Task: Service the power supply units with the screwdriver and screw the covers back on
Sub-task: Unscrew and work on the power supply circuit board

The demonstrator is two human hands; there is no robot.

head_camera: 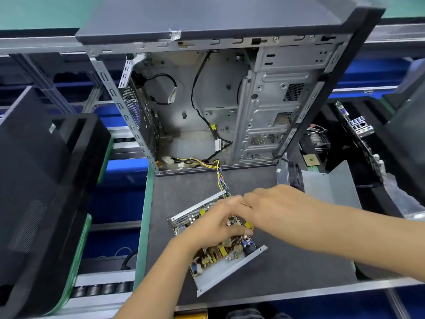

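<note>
An open power supply unit (230,268) lies tilted on the dark mat, its circuit board bare and its wire bundle (219,178) running up into the computer case (264,116). My left hand (218,224) lies over the board's middle, fingers and thumb curled round parts inside the unit. My right hand (276,208) reaches in from the right and grips a yellow-handled screwdriver (249,225), mostly hidden under the fingers. The two hands touch at the fingertips. A grey metal cover (331,187) stands apart on the mat's right side.
The case stands open at the mat's (299,261) far edge, with loose cables inside. Black case panels (46,180) lean at the left beside conveyor rollers (101,290). A motherboard (358,134) and other parts sit in a dark bin at the right.
</note>
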